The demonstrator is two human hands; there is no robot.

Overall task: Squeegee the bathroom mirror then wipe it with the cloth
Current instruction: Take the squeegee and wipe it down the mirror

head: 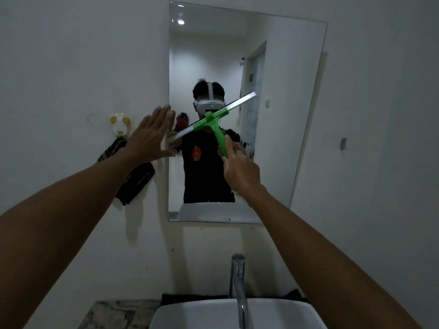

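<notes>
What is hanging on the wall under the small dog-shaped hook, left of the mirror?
A dark striped cloth hangs under the dog-shaped hook. The left hand and forearm cover its middle part.

Green squeegee (215,119) tilted across the bathroom mirror (285,115)

We see a tall, frameless rectangular mirror fixed upright on the white wall. Against its middle lies the squeegee, its long pale blade slanting from lower left, at the mirror's left edge, to upper right, its green handle pointing down. Left of the mirror, a dark striped cloth (135,179) hangs limp on the wall.
</notes>
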